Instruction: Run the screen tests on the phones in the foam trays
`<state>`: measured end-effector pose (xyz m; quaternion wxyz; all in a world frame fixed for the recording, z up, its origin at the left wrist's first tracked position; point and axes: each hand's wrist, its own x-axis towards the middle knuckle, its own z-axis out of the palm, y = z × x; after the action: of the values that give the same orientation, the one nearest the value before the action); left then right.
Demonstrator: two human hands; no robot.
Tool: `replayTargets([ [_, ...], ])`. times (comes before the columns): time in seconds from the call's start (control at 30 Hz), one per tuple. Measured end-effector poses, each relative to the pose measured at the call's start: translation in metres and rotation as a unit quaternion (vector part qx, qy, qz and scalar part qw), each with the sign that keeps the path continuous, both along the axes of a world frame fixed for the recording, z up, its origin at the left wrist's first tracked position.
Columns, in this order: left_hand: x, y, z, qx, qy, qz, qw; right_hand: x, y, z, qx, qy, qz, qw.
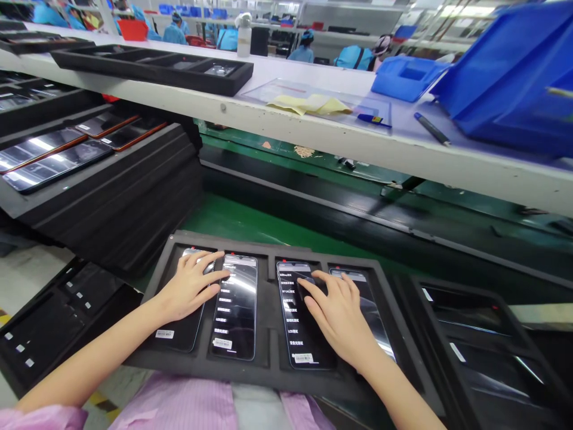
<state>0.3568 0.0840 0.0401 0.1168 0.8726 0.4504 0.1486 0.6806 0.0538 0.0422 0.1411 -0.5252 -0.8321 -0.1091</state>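
A black foam tray (268, 370) in front of me holds several phones in separate slots. My left hand (190, 283) is open over the far-left phone (179, 334), its fingertips reaching the top left of the lit second phone (242, 316). My right hand (338, 304) is open, fingers spread, its index fingertip at the upper part of the lit third phone (298, 334). Its other fingers lie over the gap and the edge of the far-right phone (369, 304). The two middle screens show a list of white text lines.
Stacked foam trays with phones (62, 161) stand at the left; more trays (492, 358) lie at the right. Above runs a white shelf (242, 113) with a long black tray (152, 68), blue bins (510, 77) and a marker (432, 128). People in blue sit beyond.
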Motion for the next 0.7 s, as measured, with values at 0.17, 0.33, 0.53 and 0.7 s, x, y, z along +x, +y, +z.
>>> replayTargets([
  [0.17, 0.0, 0.0, -0.001, 0.013, 0.008, -0.005, 1.0, -0.002, 0.005, 0.002, -0.007, 0.005, 0.016, 1.0],
  [0.33, 0.003, 0.001, 0.001, 0.006, 0.029, -0.02, 0.999, -0.007, 0.003, 0.002, -0.037, 0.01, 0.022, 0.999],
  [0.53, 0.004, 0.0, 0.003, 0.01, 0.056, -0.006, 0.998, 0.014, -0.003, 0.006, -0.014, 0.015, -0.027, 0.999],
  [0.7, 0.0, 0.002, -0.002, 0.029, 0.04, 0.004, 0.999, 0.051, -0.012, 0.001, 0.02, 0.048, -0.185, 0.981],
])
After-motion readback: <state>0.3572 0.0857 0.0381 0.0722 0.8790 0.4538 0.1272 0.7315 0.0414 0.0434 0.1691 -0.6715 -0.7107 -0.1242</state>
